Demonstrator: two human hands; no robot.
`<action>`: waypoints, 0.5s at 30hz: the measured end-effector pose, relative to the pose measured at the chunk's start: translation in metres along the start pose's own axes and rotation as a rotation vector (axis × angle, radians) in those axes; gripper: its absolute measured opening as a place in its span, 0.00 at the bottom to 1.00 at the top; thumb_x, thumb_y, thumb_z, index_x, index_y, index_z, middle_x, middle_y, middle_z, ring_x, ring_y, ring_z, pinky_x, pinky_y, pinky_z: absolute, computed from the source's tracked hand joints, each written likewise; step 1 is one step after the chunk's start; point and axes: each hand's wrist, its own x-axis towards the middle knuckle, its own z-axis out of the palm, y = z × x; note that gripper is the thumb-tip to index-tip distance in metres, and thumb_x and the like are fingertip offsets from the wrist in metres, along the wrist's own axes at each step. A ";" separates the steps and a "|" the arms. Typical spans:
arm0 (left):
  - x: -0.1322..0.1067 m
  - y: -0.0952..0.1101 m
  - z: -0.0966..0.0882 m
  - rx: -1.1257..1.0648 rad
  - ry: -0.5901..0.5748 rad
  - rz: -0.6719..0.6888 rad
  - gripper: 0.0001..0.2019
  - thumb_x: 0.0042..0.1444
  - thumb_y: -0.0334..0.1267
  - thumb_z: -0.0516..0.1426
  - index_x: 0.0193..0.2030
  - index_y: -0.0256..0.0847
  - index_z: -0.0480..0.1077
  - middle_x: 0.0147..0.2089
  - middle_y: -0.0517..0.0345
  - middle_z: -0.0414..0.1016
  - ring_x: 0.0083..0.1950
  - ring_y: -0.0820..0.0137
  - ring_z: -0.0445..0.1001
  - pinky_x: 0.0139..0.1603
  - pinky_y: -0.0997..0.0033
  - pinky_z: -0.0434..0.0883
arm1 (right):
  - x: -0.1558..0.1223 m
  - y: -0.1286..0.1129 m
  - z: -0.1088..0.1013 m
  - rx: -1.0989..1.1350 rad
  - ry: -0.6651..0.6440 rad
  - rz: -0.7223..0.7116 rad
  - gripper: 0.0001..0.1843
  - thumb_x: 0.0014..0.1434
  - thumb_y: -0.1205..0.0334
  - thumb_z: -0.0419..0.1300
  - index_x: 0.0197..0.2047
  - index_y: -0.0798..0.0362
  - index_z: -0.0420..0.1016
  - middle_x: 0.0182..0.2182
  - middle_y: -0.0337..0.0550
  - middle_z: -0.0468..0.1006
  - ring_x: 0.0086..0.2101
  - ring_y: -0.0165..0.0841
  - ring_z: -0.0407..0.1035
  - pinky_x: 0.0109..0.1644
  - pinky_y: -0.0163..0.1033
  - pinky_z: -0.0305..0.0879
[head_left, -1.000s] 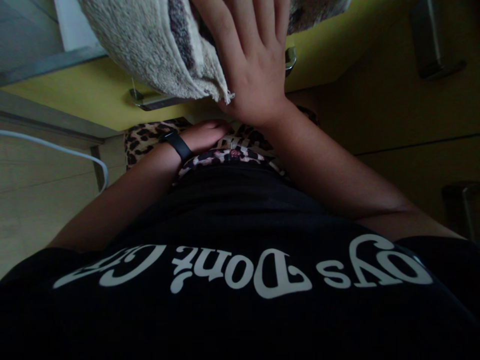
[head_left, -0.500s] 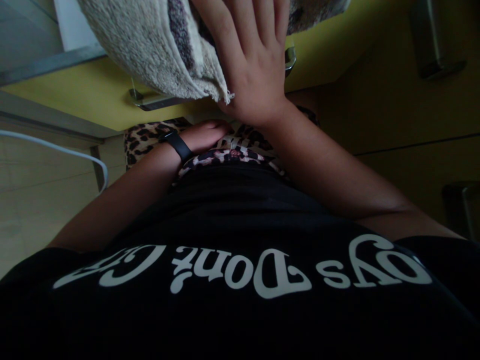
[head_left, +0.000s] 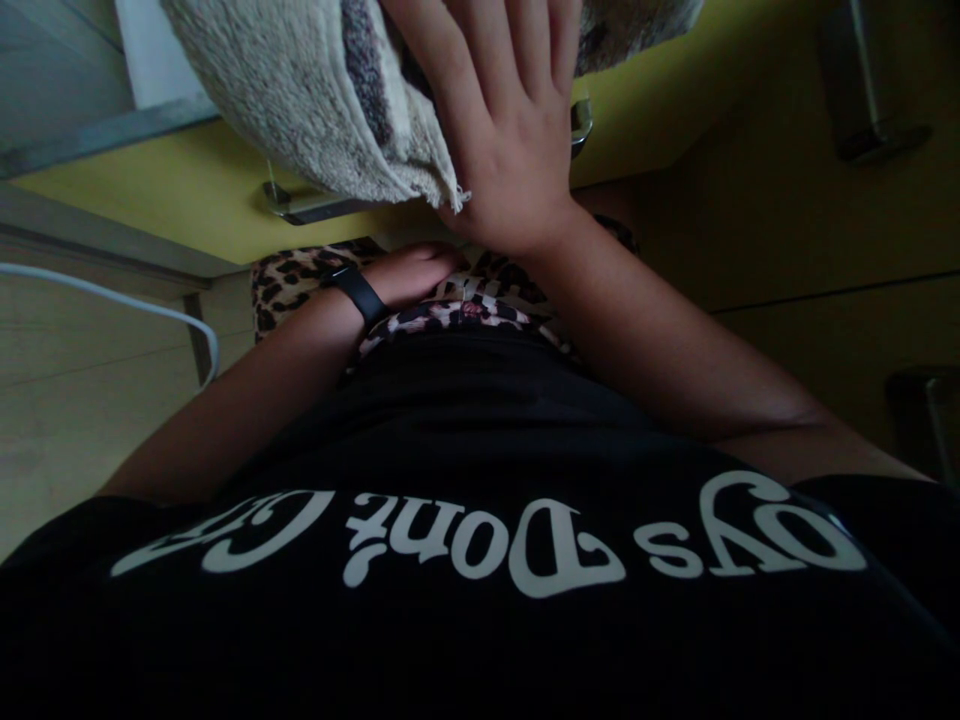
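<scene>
My right hand (head_left: 514,150) lies back-up across a towel (head_left: 277,90) at the top of the view. Its fingers are stretched out and slightly apart, and the fingertips run out of the frame. Greyish and shaggy, the towel has a dark patterned band, and its frayed corner hangs beside my wrist. Below, my left hand (head_left: 424,265) rests in my lap against leopard-print cloth (head_left: 292,280). A black band (head_left: 356,292) circles that wrist. The left fingers are hidden, so I cannot see whether they hold anything.
Yellow drawer fronts (head_left: 150,190) with metal handles (head_left: 315,208) stand close in front of me, under a counter edge (head_left: 97,135). More dark handles (head_left: 870,100) are on the right. A white cable (head_left: 150,302) curves over the tiled floor at left.
The view has shifted very slightly. Both hands and the towel stay in the same places relative to each other.
</scene>
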 end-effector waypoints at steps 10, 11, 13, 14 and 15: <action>-0.003 0.005 -0.001 0.057 -0.002 0.014 0.24 0.80 0.39 0.44 0.67 0.35 0.77 0.64 0.51 0.80 0.80 0.55 0.65 0.88 0.59 0.49 | -0.001 -0.005 -0.007 -0.015 0.006 -0.011 0.57 0.56 0.64 0.13 0.80 0.52 0.58 0.76 0.29 0.64 0.75 0.30 0.63 0.80 0.43 0.60; -0.003 0.004 -0.001 0.054 -0.002 0.011 0.24 0.80 0.39 0.43 0.67 0.35 0.77 0.65 0.51 0.80 0.80 0.55 0.65 0.88 0.58 0.49 | -0.001 -0.005 -0.006 -0.015 0.009 -0.006 0.55 0.59 0.62 0.15 0.80 0.52 0.59 0.76 0.28 0.64 0.75 0.31 0.64 0.81 0.42 0.60; -0.003 0.003 -0.001 0.049 -0.010 0.002 0.25 0.81 0.39 0.43 0.66 0.35 0.77 0.65 0.51 0.80 0.81 0.56 0.63 0.88 0.61 0.49 | 0.001 -0.004 -0.005 0.007 0.008 0.011 0.48 0.65 0.55 0.20 0.79 0.49 0.59 0.76 0.26 0.64 0.74 0.33 0.65 0.81 0.40 0.60; -0.003 0.003 -0.001 0.047 -0.015 -0.001 0.25 0.81 0.39 0.42 0.65 0.35 0.78 0.66 0.51 0.80 0.81 0.57 0.63 0.88 0.63 0.48 | 0.002 -0.004 -0.005 0.032 0.008 0.027 0.45 0.68 0.51 0.24 0.79 0.47 0.60 0.76 0.23 0.64 0.74 0.34 0.66 0.81 0.38 0.60; -0.004 0.003 -0.002 0.045 -0.018 0.001 0.25 0.81 0.39 0.42 0.65 0.35 0.78 0.66 0.51 0.80 0.81 0.58 0.63 0.88 0.65 0.48 | 0.003 -0.003 -0.004 0.063 0.008 0.050 0.43 0.70 0.47 0.28 0.78 0.45 0.62 0.75 0.21 0.65 0.73 0.35 0.67 0.81 0.36 0.61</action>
